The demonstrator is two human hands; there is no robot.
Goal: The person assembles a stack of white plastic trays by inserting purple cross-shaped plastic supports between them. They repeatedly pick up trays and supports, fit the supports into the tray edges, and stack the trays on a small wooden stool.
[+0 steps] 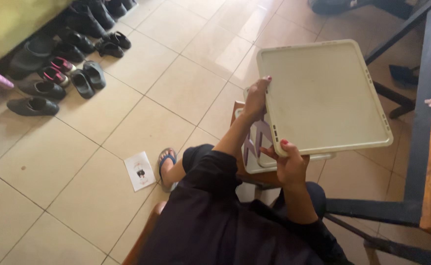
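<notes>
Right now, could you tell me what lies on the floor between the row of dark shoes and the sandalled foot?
In the head view, mostly bare tile lies between the shoes and the foot; only a small white card lies there, just beside the foot.

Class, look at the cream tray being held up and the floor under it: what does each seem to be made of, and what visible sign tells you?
Cream tray: probably moulded plastic, matt finish; one piece with rounded corners, a raised rim and small moulded slots along the edges. Both hands, left hand and right hand, grip its edge.
Floor: likely glazed ceramic tile; beige squares with dark grout lines and a soft sheen.
</notes>
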